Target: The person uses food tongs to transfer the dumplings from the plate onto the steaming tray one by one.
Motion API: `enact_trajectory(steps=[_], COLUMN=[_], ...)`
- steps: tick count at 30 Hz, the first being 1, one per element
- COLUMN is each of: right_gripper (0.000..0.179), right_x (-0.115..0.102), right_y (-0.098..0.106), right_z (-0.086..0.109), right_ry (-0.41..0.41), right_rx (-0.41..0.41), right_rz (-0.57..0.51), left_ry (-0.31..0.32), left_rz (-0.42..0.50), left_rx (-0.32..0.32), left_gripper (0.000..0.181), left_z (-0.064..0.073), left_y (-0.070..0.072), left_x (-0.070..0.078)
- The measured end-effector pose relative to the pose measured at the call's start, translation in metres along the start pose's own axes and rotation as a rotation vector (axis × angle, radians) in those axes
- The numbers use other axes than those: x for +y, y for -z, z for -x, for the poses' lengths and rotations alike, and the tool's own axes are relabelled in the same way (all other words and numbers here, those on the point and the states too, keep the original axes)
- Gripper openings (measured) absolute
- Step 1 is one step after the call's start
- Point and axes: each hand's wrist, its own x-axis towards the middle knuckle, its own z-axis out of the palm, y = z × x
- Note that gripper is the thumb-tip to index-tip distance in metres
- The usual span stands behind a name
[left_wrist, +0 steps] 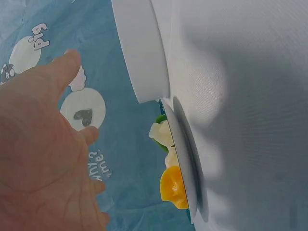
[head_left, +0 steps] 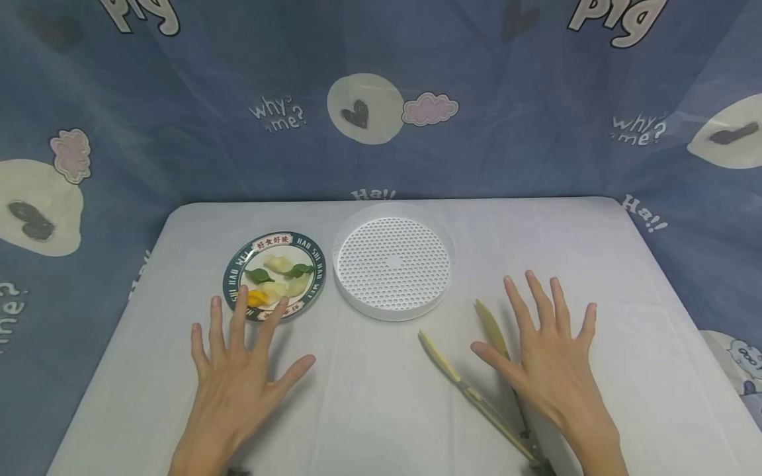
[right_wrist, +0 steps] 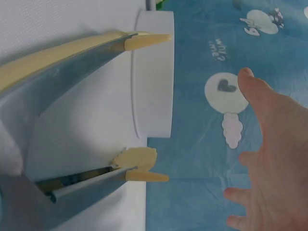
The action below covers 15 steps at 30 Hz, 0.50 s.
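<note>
Both hands lie nearest the lens, at the bottom of the head view; the left hand (head_left: 238, 377) rests lower left with fingers straight and spread wide, holding nothing, its fingertips (head_left: 241, 293) reaching the near rim of the plate (head_left: 233, 272); whether they touch that rim or hover just over it I cannot tell. Lower right, the right hand (head_left: 544, 357) is likewise flat and splayed, empty, lying over one arm of the tongs (head_left: 470, 383); the other arm runs free to the left of the thumb.

Those tongs, metal with pale yellow tips, lie open on the white tablecloth (head_left: 369, 396), hinge toward the bottom edge, tips pointing up-frame at the white perforated tray (head_left: 393, 264), which sits centre frame just right of the plate and near it, apparently not touching. On the plate lie pale dumplings (head_left: 280, 277), two green leaf-shaped pieces and one orange piece (head_left: 256, 297); the left wrist view shows the orange piece (left_wrist: 174, 187) close to the plate's edge.

Risks, as I judge them: the left fingertips so near the rim could nudge or tip the plate, and the orange piece by the edge would slide off first; the right palm pressing on one tong arm could skid the tool across the cloth toward the tray; the loose cloth could bunch under either hand.
</note>
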Motion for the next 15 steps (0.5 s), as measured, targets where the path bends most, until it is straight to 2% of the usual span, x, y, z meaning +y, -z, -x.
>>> enact_trajectory(steps=[3,6,10,15], right_gripper=[0.109,0.112,0.118,0.119], right_x=[0.001,0.002,0.002,0.002], right_y=[0.001,0.002,0.002,0.002], right_z=[0.002,0.005,0.009,0.014], right_ry=[-0.001,0.002,0.003,0.001], right_rx=[-0.005,-0.007,-0.002,-0.014], right_rz=[0.004,0.009,0.011,0.003], left_ry=[0.000,0.027,0.126,0.252], left_rz=[0.036,0.106,0.238,0.415], left_rx=[0.006,-0.002,-0.016,0.005], left_gripper=[0.095,0.091,0.085,0.074], left_z=[-0.001,-0.002,-0.003,-0.005], left_y=[0.002,0.005,0.010,0.013], left_x=[0.001,0.003,0.003,-0.001])
